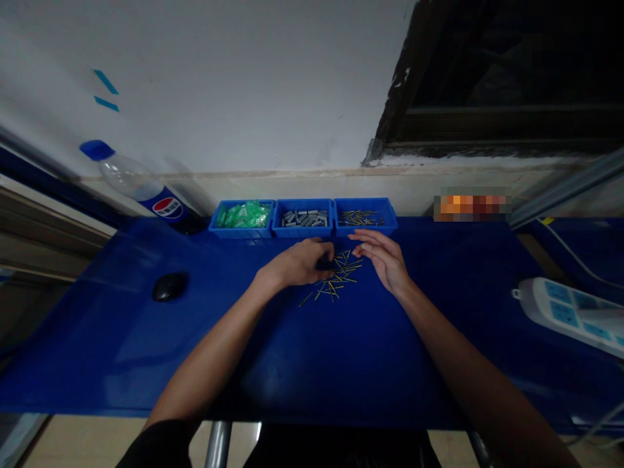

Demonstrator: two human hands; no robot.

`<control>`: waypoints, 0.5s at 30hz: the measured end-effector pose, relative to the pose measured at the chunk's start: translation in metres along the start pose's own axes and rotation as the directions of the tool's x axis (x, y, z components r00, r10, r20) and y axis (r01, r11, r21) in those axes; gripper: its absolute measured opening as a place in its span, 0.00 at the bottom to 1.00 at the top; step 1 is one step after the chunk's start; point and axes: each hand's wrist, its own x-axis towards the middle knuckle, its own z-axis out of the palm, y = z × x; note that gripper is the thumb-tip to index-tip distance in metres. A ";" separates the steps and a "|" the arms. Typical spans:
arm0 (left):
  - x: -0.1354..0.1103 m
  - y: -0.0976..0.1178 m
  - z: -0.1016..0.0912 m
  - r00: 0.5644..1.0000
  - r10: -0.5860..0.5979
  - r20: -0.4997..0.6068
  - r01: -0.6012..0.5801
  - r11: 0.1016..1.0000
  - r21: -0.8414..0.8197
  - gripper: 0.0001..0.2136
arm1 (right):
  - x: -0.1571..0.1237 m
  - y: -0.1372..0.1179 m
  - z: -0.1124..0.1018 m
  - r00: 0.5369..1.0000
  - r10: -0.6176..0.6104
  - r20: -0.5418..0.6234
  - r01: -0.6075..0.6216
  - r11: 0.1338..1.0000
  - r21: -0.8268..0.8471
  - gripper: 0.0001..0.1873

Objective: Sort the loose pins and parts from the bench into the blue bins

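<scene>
A loose pile of thin metal pins (pixel 336 281) lies on the blue table mat (pixel 341 351), just in front of three blue bins. My left hand (pixel 297 263) rests at the pile's left edge, fingers curled around a small dark part I cannot name. My right hand (pixel 385 260) hovers at the pile's right edge with fingers stretched toward the pins, holding nothing that I can see. The left bin (pixel 242 216) holds green plastic bags, the middle bin (pixel 303 218) small grey metal blocks, the right bin (pixel 364 216) more pins.
A capped soda bottle (pixel 141 188) lies against the wall at the back left. A black mouse-like object (pixel 169 286) sits on the mat at left. A white power strip (pixel 570 312) with cables lies at the right edge. A dark window frame is upper right.
</scene>
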 end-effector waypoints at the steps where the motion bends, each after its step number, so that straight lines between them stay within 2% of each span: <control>1: 0.000 0.001 -0.001 0.999 0.033 0.012 -0.033 0.999 -0.008 0.15 | 0.000 0.000 0.000 1.000 0.000 0.000 0.000 1.000 0.004 0.17; 3: 0.000 0.002 0.000 0.997 0.060 0.045 -0.059 0.998 -0.016 0.18 | 0.000 0.000 0.000 1.000 0.001 0.000 -0.001 1.000 0.005 0.16; 7: 0.003 0.002 0.003 0.993 0.046 0.104 -0.045 0.999 -0.013 0.16 | 0.000 0.000 0.000 1.000 0.004 -0.005 -0.004 1.000 0.000 0.16; 15: 0.004 -0.003 0.006 0.996 0.005 0.088 0.004 0.994 -0.108 0.19 | 0.000 -0.001 0.001 1.000 0.003 -0.005 -0.003 1.000 0.005 0.14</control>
